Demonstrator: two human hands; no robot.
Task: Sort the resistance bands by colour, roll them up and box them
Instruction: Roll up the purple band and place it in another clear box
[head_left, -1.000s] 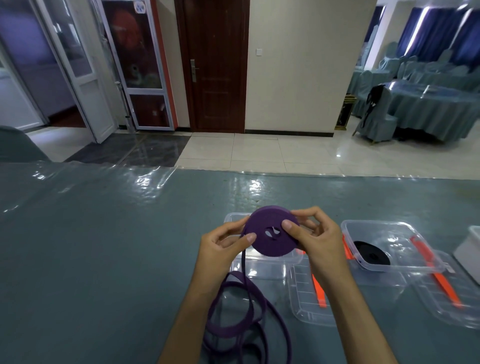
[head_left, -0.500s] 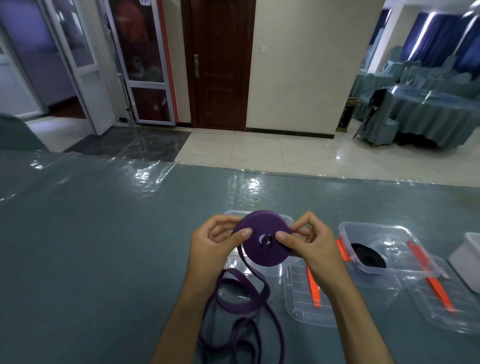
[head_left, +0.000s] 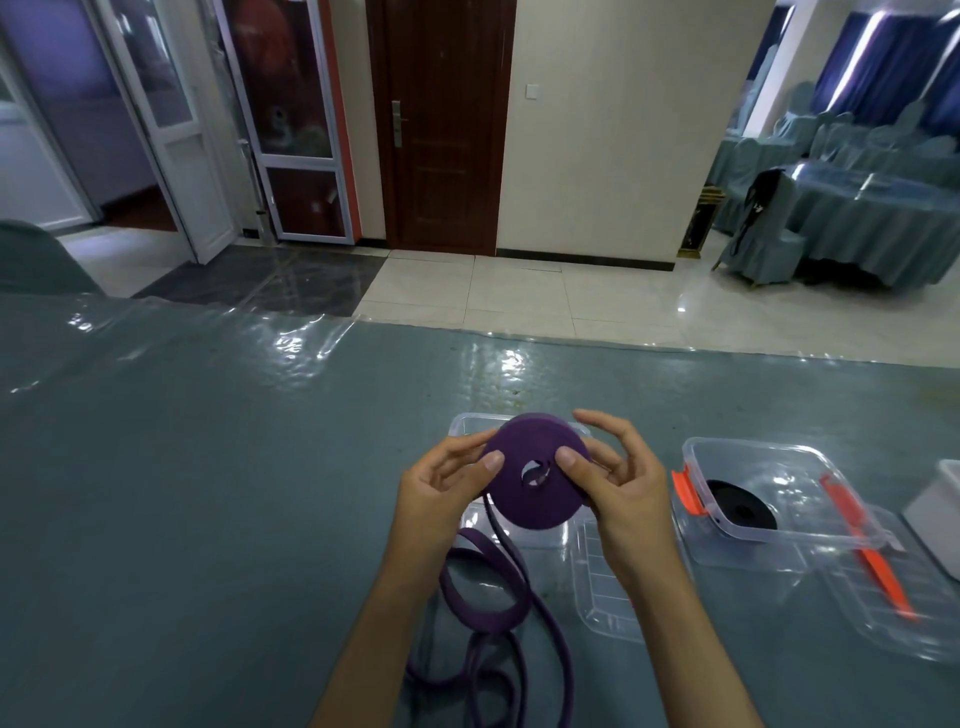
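dark door (head_left: 449, 130) (closed) | tiled floor (head_left: 545, 296) | draped round table (head_left: 878, 218)

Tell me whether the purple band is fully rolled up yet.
Not yet. The purple band is a thick coil held between the left hand and right hand, but a long tail hangs down in loops on the table.

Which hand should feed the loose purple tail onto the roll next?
Left, probably. The loose tail hangs below the left hand, while the right hand pinches the purple roll, steadying it.
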